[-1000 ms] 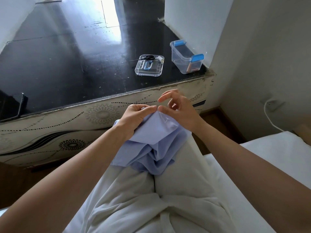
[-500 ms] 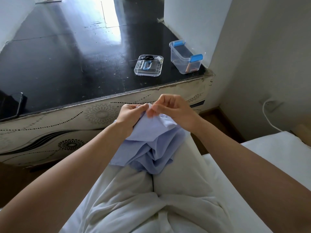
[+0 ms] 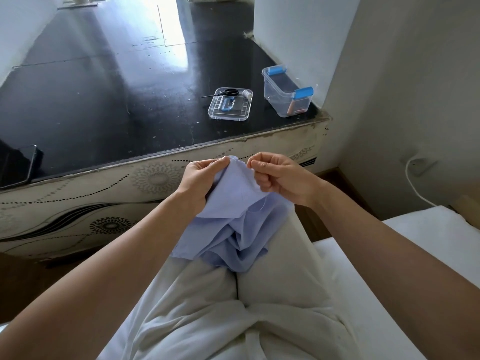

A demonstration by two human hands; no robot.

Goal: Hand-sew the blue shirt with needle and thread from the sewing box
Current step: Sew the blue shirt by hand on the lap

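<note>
The blue shirt [image 3: 231, 224] lies bunched on my lap over white trousers. My left hand [image 3: 201, 179] grips its raised top edge from the left. My right hand [image 3: 281, 175] is curled beside that edge on the right, thumb and forefinger pinched together at the fabric's rim; the needle itself is too small to make out. A thin pale thread [image 3: 261, 206] loops down over the cloth below my right hand. The clear sewing box [image 3: 287, 90] with blue clips stands open on the black table, its lid [image 3: 230, 105] lying flat beside it.
Small black scissors [image 3: 227, 92] and a white spool [image 3: 246, 94] rest on the lid's far edge. A dark phone [image 3: 18, 167] lies at the black table's [image 3: 104, 100] left edge. A white cable [image 3: 415, 183] hangs on the right wall above the white bed [image 3: 428, 242].
My right hand first moved left to meet my left hand at the shirt's edge, then drew back to the right, fingers now curled and pinched. My left hand kept its hold on the fabric.
</note>
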